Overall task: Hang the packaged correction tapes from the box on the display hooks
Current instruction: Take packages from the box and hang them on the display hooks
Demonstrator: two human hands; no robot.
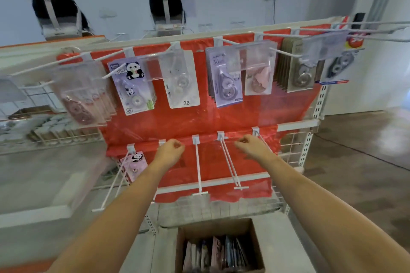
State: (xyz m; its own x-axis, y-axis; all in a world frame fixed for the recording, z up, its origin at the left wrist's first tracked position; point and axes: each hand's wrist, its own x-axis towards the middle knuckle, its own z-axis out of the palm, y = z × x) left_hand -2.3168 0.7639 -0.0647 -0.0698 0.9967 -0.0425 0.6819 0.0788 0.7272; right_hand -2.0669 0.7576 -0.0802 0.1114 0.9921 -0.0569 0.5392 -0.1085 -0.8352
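Observation:
My left hand (170,150) and my right hand (248,144) both reach to the lower rail of the red-backed display (221,117), fingers curled, with no package visible in either. The left hand is beside a hook bracket (162,141). Between the hands, two white hooks (198,166) (230,162) stick out bare. A pink panda package (134,164) hangs on the leftmost lower hook. The upper row holds correction tape packages: a panda one (133,86), a white one marked 36 (182,82), a purple one (226,82) and others. The cardboard box (183,248) on the floor below holds several packages (221,252).
Long upper hooks (366,31) jut toward me at head height on the right. A wire basket (221,206) runs under the lower hooks. Two people's heads (57,13) (166,11) show behind the display. A neighbouring shelf (55,131) with stock stands to the left.

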